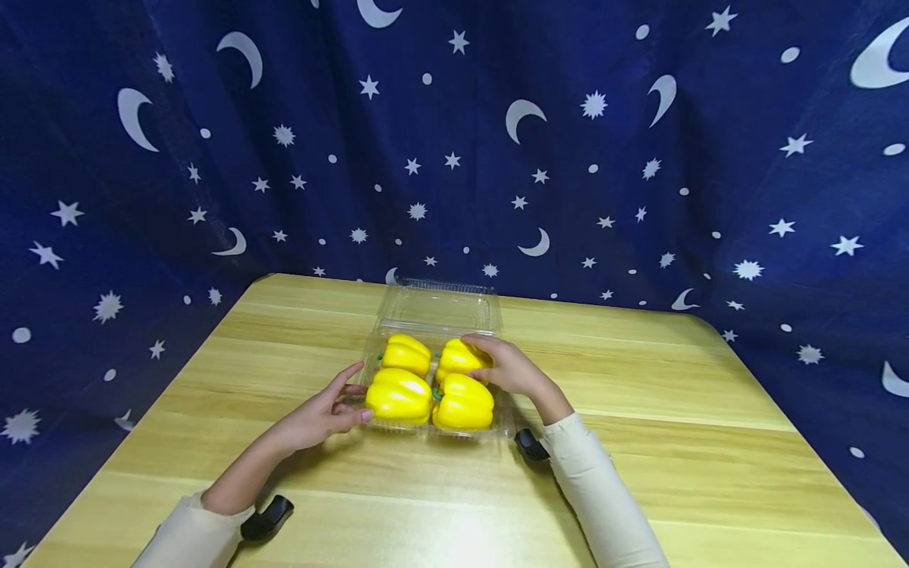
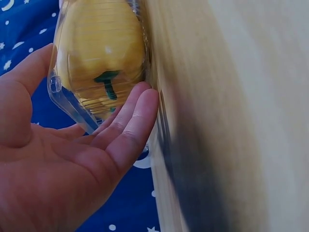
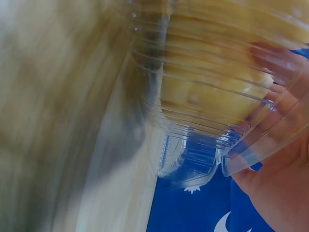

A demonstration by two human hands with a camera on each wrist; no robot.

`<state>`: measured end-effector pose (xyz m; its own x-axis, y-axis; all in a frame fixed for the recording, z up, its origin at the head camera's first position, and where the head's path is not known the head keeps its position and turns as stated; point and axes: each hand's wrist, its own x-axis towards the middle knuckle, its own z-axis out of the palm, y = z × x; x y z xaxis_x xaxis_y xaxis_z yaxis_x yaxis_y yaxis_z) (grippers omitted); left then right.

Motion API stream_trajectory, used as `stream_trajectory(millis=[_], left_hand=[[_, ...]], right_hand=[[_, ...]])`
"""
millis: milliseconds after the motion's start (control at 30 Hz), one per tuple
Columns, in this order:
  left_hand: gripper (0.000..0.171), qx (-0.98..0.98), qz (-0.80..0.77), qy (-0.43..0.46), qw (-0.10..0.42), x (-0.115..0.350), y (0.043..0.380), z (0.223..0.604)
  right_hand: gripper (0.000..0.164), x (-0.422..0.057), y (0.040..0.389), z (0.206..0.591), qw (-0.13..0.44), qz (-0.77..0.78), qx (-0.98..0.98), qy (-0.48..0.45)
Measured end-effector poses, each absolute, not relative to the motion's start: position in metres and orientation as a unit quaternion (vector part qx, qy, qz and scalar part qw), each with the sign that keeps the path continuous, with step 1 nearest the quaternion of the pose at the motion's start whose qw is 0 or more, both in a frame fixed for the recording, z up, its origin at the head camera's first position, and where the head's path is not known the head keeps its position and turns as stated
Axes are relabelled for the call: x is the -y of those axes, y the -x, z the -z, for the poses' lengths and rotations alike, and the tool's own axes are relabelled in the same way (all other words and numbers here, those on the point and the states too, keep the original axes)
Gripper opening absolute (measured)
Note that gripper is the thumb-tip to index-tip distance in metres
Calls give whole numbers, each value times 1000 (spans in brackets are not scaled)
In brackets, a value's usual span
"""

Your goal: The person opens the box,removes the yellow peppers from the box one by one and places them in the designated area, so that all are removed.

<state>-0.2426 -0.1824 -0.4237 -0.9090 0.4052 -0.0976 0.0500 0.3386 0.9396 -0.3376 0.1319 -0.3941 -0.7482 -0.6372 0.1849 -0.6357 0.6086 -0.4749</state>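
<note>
A clear plastic clamshell box (image 1: 506, 426) lies on the table with several yellow bell peppers with green stems in its base. My left hand (image 1: 323, 414) is at the box's left side, fingers spread and fairly straight along the ribbed wall. In the left wrist view its thumb is by the upper rim, and a pepper (image 2: 104, 43) shows through the plastic. My right hand (image 1: 511, 367) reaches over the right wall. It grips the far right bell pepper (image 1: 458, 356), fingers on its far side and thumb on its near side. The near right pepper (image 1: 465, 404) sits just in front.
The box's hinged lid (image 1: 440, 306) lies folded back toward the table's far edge. A wooden table (image 1: 675, 442) carries the box. Behind it hangs a dark blue curtain (image 1: 454, 102) with moons and stars. Black straps (image 1: 267, 519) are at both wrists.
</note>
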Motion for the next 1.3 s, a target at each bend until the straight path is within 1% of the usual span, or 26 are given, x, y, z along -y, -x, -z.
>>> stream_trajectory(millis=[367, 633, 933, 1133, 1300], left_hand=[[86, -802, -557, -145, 158, 182, 243, 425], [86, -805, -555, -140, 157, 181, 244, 428], [85, -811, -546, -140, 158, 181, 244, 427], [85, -813, -544, -132, 159, 180, 244, 427], [85, -811, -547, -129, 162, 180, 243, 427]], right_hand=[[56, -135, 338, 392, 19, 305, -888, 343], [56, -137, 338, 389, 19, 311, -887, 342], [59, -142, 339, 384, 17, 352, -872, 339], [67, -147, 340, 380, 1, 399, -866, 300], [73, -151, 340, 375, 0, 417, -869, 266]])
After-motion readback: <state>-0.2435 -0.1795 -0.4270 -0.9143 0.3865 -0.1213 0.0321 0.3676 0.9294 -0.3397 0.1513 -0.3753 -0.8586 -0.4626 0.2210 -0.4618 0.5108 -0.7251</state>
